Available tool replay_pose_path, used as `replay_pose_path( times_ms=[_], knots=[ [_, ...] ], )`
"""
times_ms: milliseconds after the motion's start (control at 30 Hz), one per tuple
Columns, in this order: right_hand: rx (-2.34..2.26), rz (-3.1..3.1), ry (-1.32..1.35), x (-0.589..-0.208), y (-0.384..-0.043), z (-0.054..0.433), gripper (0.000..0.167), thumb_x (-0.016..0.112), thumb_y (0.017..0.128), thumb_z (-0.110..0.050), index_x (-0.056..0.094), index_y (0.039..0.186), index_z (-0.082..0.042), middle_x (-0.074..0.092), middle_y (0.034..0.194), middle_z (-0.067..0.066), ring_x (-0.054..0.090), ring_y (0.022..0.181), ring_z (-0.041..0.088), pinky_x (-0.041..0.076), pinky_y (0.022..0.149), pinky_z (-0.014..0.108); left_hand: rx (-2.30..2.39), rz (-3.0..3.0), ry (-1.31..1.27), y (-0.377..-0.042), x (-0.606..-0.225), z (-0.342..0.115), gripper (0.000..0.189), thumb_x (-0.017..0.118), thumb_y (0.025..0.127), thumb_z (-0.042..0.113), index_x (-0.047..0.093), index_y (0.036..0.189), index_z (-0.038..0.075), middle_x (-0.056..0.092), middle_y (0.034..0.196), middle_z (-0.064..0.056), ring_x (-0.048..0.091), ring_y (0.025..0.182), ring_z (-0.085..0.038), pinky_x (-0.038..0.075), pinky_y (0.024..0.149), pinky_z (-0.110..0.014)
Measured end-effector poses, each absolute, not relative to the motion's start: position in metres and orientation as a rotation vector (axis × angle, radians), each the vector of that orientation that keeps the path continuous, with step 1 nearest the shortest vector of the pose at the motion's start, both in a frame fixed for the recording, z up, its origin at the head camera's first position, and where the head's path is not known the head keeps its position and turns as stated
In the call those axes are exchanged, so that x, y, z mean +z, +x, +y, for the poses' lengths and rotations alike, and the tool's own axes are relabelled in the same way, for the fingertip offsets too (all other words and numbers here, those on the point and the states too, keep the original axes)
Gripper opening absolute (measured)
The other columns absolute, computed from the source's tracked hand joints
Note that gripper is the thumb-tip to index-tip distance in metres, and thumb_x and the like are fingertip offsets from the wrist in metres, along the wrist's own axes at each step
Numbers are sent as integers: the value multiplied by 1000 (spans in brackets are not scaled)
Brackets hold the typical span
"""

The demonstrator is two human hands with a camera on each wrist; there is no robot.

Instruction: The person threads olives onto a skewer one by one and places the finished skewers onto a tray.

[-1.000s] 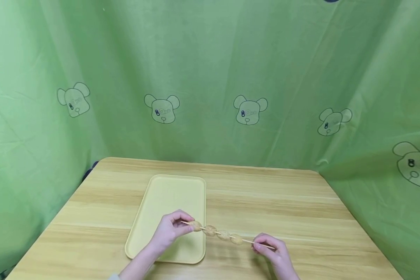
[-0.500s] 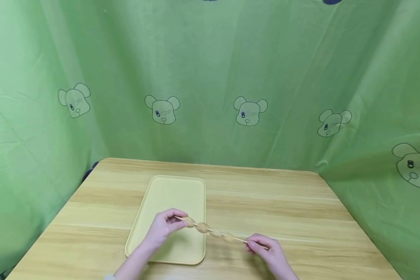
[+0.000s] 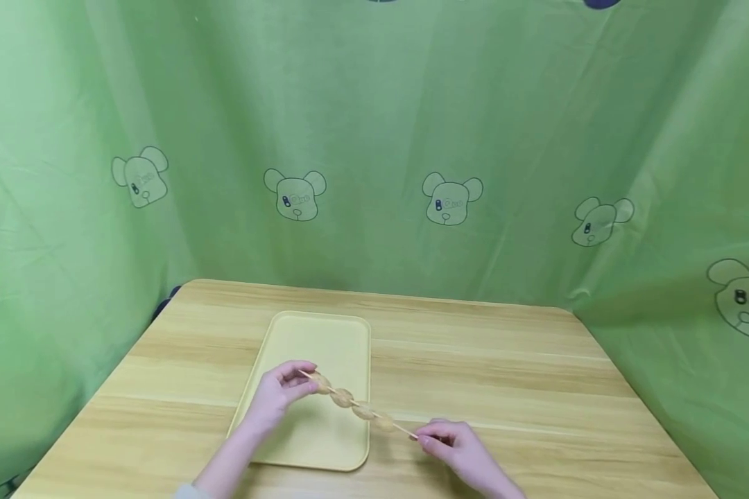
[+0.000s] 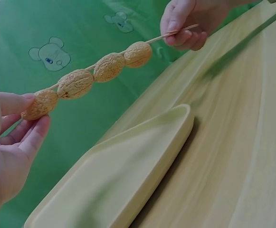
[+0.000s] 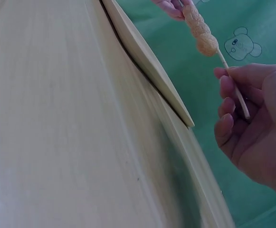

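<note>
A wooden skewer (image 3: pixel 363 412) threaded with several wrinkled, golden-brown oval pieces is held in the air between both hands. It slopes down from left to right in the head view. My left hand (image 3: pixel 270 400) is over the tray, its thumb and fingers pinching the end piece (image 4: pixel 40 104). My right hand (image 3: pixel 458 454), lower and beyond the tray's right side, grips the bare end of the stick (image 5: pixel 242 103) between thumb and fingers. In the left wrist view, the pieces sit close together along the stick. Below lies a shallow, pale yellow rectangular tray (image 3: pixel 337 339).
The tray rests left of centre on a light wood-grain table (image 3: pixel 493 360). Green curtains (image 3: pixel 362 97) printed with bear heads hang behind the table and along both sides.
Both hands have moved left with the skewer, the left one also rising a little. The skewer slopes more steeply, and more of it lies over the tray in the head view.
</note>
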State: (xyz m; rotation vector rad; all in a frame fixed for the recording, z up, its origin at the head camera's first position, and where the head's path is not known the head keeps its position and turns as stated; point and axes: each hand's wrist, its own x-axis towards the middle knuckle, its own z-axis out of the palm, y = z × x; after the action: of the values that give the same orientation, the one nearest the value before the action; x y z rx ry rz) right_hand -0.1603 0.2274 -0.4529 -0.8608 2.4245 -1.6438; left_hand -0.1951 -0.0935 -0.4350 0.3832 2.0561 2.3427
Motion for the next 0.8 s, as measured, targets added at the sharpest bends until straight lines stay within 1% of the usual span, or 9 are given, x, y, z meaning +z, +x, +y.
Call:
replay_pose_path(
  times_ms=[133, 267, 333, 433, 533, 633, 733, 800],
  knots=[
    [-1561, 2334, -781, -449, -159, 218, 23, 55, 91, -9, 63, 106, 6, 63, 85, 16, 49, 64, 1, 44, 50, 18, 2415, 2029, 285, -200, -436, -96, 43, 59, 79, -14, 45, 119, -18, 62, 94, -14, 62, 79, -10, 53, 79, -25],
    [-1541, 2207, -739, -446, -159, 206, 24, 54, 91, -9, 61, 108, 7, 61, 76, 6, 44, 54, 0, 38, 44, 13, 2474, 2022, 146, -206, -437, -96, 46, 60, 79, -14, 45, 123, -15, 61, 93, -14, 63, 77, -11, 54, 78, -26],
    [-1536, 2168, -742, -445, -159, 199, 22, 55, 90, -8, 61, 105, 6, 60, 75, 2, 47, 56, 1, 39, 47, 13, 2493, 2043, 97, -209, -437, -95, 45, 59, 80, -13, 44, 122, -16, 61, 92, -13, 62, 76, -11, 54, 77, -26],
    [-1543, 2120, -751, -445, -158, 186, 18, 55, 89, -5, 60, 100, 8, 61, 74, 0, 48, 58, 2, 39, 49, 13, 2503, 2087, 56, -212, -437, -96, 40, 59, 81, -11, 45, 118, -19, 61, 94, -16, 63, 77, -11, 54, 77, -25],
    [-1571, 2034, -750, -447, -158, 174, 16, 54, 88, -1, 56, 97, 12, 60, 73, 1, 46, 55, 2, 37, 47, 12, 2484, 2132, 38, -214, -437, -98, 34, 60, 82, -9, 48, 113, -20, 62, 95, -19, 63, 78, -13, 54, 76, -25],
    [-1609, 1938, -746, -449, -157, 163, 18, 53, 88, 1, 52, 96, 17, 60, 72, 6, 45, 52, 2, 36, 45, 11, 2456, 2166, 23, -217, -437, -101, 31, 60, 83, -9, 51, 110, -20, 62, 97, -23, 63, 78, -13, 54, 76, -25],
    [-1655, 1873, -727, -450, -157, 155, 20, 53, 88, 1, 50, 98, 19, 61, 74, 10, 48, 54, 4, 40, 46, 12, 2400, 2239, 29, -218, -438, -106, 31, 60, 83, -7, 53, 111, -19, 62, 99, -25, 63, 81, -14, 54, 78, -25],
    [-1683, 1848, -715, -450, -157, 150, 22, 52, 89, 1, 49, 100, 19, 61, 76, 9, 50, 56, 5, 42, 48, 12, 2341, 2312, 44, -218, -439, -111, 32, 61, 83, -6, 54, 112, -17, 62, 101, -24, 64, 86, -18, 53, 79, -25]
  ],
)
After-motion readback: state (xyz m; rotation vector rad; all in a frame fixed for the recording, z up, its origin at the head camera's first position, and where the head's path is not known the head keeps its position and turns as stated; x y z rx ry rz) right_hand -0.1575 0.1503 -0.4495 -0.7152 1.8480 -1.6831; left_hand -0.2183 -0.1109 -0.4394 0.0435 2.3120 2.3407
